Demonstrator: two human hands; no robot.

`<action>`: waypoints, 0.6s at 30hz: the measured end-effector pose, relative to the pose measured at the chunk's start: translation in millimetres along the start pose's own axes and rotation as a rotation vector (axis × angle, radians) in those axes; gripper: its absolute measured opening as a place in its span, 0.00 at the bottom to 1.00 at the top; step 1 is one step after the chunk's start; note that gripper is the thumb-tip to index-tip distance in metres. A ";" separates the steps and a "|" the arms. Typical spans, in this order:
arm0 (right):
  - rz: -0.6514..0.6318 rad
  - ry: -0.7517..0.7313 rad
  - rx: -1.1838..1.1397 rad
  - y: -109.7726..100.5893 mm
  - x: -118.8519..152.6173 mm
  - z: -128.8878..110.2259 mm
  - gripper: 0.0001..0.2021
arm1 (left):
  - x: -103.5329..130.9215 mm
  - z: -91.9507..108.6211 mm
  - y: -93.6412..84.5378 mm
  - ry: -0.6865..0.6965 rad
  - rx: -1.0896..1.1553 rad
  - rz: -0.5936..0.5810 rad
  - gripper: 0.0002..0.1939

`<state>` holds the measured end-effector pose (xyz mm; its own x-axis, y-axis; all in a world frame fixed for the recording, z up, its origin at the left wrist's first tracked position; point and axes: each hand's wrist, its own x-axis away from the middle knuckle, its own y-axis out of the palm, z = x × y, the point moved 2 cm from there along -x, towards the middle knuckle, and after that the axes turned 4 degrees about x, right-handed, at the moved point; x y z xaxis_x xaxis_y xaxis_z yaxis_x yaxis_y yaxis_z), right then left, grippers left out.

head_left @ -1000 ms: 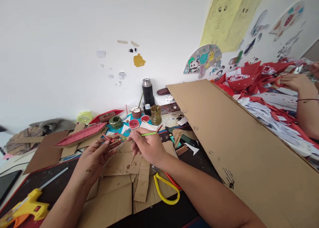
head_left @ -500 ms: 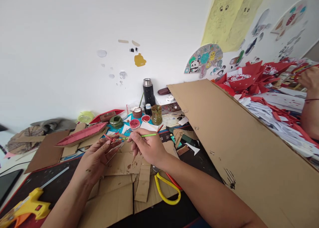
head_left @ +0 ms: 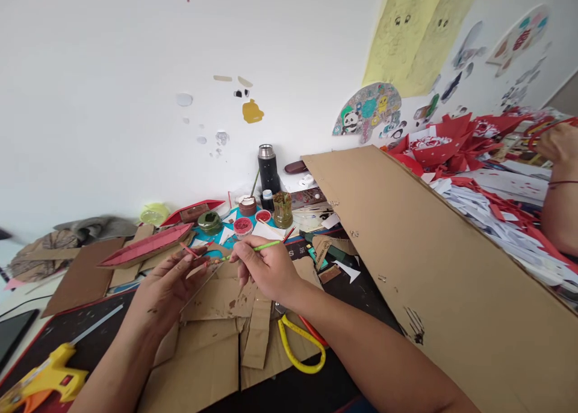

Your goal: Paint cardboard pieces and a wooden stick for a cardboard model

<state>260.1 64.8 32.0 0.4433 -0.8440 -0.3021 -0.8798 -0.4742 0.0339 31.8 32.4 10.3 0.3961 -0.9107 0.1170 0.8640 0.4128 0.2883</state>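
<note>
Between the fingertips of my left hand (head_left: 165, 286) is a small thin red piece (head_left: 188, 250), pinched and tilted; its exact kind I cannot make out. My right hand (head_left: 264, 271) is closed on a slim paintbrush with a light green handle (head_left: 271, 244). The brush's tip end points left, close to the fingers of my left hand; whether it touches the red piece is unclear. Both hands are above cardboard sheets (head_left: 203, 353). Just beyond them stand an open tub of red paint (head_left: 242, 226) and a dark green paint jar (head_left: 209, 223).
A pink cardboard boat (head_left: 147, 244) lies at left, a yellow glue gun (head_left: 54, 374) nearer. Yellow-handled scissors (head_left: 300, 359) rest below my right forearm. A large cardboard panel (head_left: 433, 244) slopes at right. Beyond it are red paper pieces and another person's hand (head_left: 560, 145). A black thermos (head_left: 268, 169) stands by the wall.
The red piece has turned in my left fingers and now angles up to the left. My right hand keeps the brush in nearly the same place. The view has shifted slightly.
</note>
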 end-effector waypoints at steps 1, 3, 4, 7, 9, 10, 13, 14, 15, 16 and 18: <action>0.008 0.010 -0.005 -0.9 -0.6 -0.1 0.29 | -1.6 3.2 -3.4 0.015 0.000 0.016 0.24; 0.032 0.029 -0.021 -3.4 -2.5 -0.1 0.30 | -3.7 11.2 -11.9 0.041 -0.011 0.061 0.24; 0.047 0.035 -0.030 -5.0 -3.8 -0.1 0.30 | -3.9 15.4 -16.5 0.044 -0.024 0.082 0.23; 0.089 0.040 -0.055 -9.5 -7.3 -0.4 0.30 | -3.3 28.1 -27.5 0.077 -0.109 0.127 0.19; 0.104 0.037 -0.069 -11.2 -8.6 -0.9 0.30 | -5.6 37.1 -29.0 0.101 -0.207 0.129 0.18; 0.107 0.035 -0.074 -11.6 -8.7 -1.1 0.29 | -8.8 42.1 -27.4 0.108 -0.266 0.118 0.19; 0.108 0.028 -0.076 -11.3 -7.9 -1.2 0.30 | -28.3 60.8 -13.0 0.131 -0.514 0.038 0.27; 0.106 0.023 -0.077 -11.0 -7.5 -1.2 0.30 | -37.7 68.1 -5.2 0.168 -0.651 -0.002 0.30; 0.105 0.016 -0.078 -10.7 -7.0 -1.2 0.30 | -48.2 74.8 3.6 0.206 -0.811 -0.047 0.33; 0.107 0.008 -0.078 -10.4 -6.5 -1.2 0.30 | -59.6 80.4 12.1 0.224 -0.883 -0.057 0.34; 0.108 -0.001 -0.071 -10.0 -5.7 -1.7 0.29 | -84.2 87.1 29.8 0.251 -0.983 -0.061 0.32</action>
<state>266.6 74.0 35.0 0.3460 -0.8911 -0.2937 -0.9082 -0.3966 0.1334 -2.9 120.2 91.8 0.2988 -0.9483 -0.1073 0.7128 0.2965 -0.6357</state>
